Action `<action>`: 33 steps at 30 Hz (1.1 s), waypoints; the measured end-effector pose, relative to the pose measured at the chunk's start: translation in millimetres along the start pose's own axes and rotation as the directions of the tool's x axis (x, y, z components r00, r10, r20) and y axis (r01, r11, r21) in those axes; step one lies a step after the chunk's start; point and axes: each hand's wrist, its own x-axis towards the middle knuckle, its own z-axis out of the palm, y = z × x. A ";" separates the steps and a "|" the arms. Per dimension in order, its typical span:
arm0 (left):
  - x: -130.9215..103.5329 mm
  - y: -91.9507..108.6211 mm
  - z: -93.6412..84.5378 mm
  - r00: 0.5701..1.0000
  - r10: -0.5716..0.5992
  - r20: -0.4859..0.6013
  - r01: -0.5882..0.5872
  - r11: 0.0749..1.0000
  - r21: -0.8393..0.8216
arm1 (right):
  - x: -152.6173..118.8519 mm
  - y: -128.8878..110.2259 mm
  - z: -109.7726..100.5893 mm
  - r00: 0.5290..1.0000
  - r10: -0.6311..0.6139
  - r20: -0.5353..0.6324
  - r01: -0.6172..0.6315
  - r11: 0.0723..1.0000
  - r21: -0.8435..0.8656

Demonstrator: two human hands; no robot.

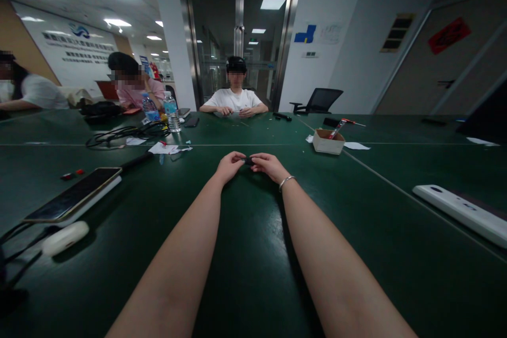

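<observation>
Both my arms stretch forward over the dark green table [253, 253]. A small black object [249, 160] sits between my fingertips at the middle of the table; it is too small to name. My left hand [231, 165] pinches its left side with thumb and fingers. From the other side my right hand [270, 166] closes its fingers on the same object. A silver bangle [287, 182] circles my right wrist. My fingers hide part of the object.
On the left lie a phone [75, 195], a white rounded case [65, 238] and black cables [122, 136]. Water bottles [171, 112] stand farther back. To the right are a small box [328, 142] and a white device [459, 211]. A person [235, 97] sits opposite; others sit at left.
</observation>
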 end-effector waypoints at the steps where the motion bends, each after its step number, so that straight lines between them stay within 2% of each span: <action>1: -0.2 0.9 -0.3 1.000 0.013 -0.007 -0.013 1.000 -0.024 | 0.4 0.2 0.2 1.000 -0.003 0.000 0.003 1.000 -0.007; 7: 0.8 1.5 -4.8 0.999 0.042 0.022 -0.037 0.983 -0.177 | 4.6 1.5 1.9 0.999 0.002 0.041 0.004 0.990 -0.141; 10: 0.6 2.0 -5.7 0.998 0.040 0.043 -0.031 0.980 -0.198 | 4.7 1.6 2.3 0.999 -0.010 0.037 0.015 0.987 -0.162; 13: -0.3 5.2 -4.3 1.000 0.013 0.022 -0.009 0.985 -0.172 | 3.1 1.2 2.6 1.000 -0.018 0.021 0.021 0.988 -0.156; 16: -0.8 7.7 -1.3 0.994 -0.107 0.006 0.106 0.986 -0.127 | 1.7 1.0 3.2 1.000 -0.020 0.010 0.021 0.989 -0.144; 18: -0.5 6.6 0.9 0.989 -0.142 0.029 0.144 0.986 -0.079 | 1.3 1.1 3.7 1.000 -0.023 0.005 0.023 0.989 -0.143; 22: 1.4 0.9 2.3 0.997 -0.068 0.029 0.070 0.996 -0.049 | 1.4 1.4 4.7 1.000 -0.029 0.001 0.029 0.987 -0.159; 26: 2.2 -0.6 0.6 0.994 -0.101 0.027 0.103 0.993 -0.054 | 0.8 1.0 5.0 1.000 -0.026 0.004 0.026 0.986 -0.162; 33: 1.6 1.5 0.6 0.996 -0.083 0.030 0.083 0.996 -0.011 | -0.2 1.0 4.3 0.999 -0.036 0.013 0.038 0.986 -0.164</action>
